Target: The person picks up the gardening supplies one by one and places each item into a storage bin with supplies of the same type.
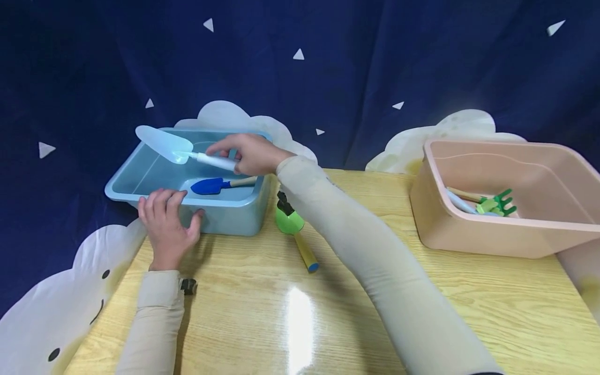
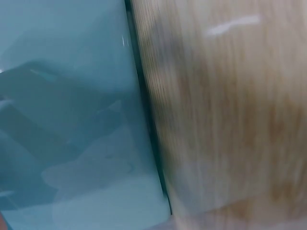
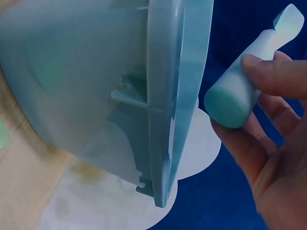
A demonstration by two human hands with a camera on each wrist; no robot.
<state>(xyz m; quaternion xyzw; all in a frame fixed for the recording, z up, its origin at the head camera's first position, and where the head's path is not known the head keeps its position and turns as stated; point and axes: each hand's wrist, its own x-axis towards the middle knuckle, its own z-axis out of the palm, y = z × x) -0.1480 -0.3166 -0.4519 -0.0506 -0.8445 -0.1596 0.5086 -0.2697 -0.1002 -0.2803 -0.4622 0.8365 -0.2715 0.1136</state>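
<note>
My right hand (image 1: 255,153) grips the white handle of a light-blue garden trowel (image 1: 164,143) above the blue bin (image 1: 225,216), its blade pointing left past the bin's rim. In the right wrist view, thumb and fingers close round that handle (image 3: 235,91), near its pale green end. My left hand (image 1: 169,224) holds the bin's near rim at the left, fingers over the edge and thumb against the outer wall. Inside the bin lies a small trowel with a dark-blue blade (image 1: 207,186) and a wooden handle. The left wrist view shows the bin's outer wall (image 2: 81,120).
A green scoop (image 1: 289,223) with a yellow handle lies on the wooden table (image 1: 244,323), right of the blue bin. At the right stands a pink bin (image 1: 487,237) with several tools, among them a green hand rake (image 1: 503,202). A dark-blue curtain (image 1: 347,78) hangs behind.
</note>
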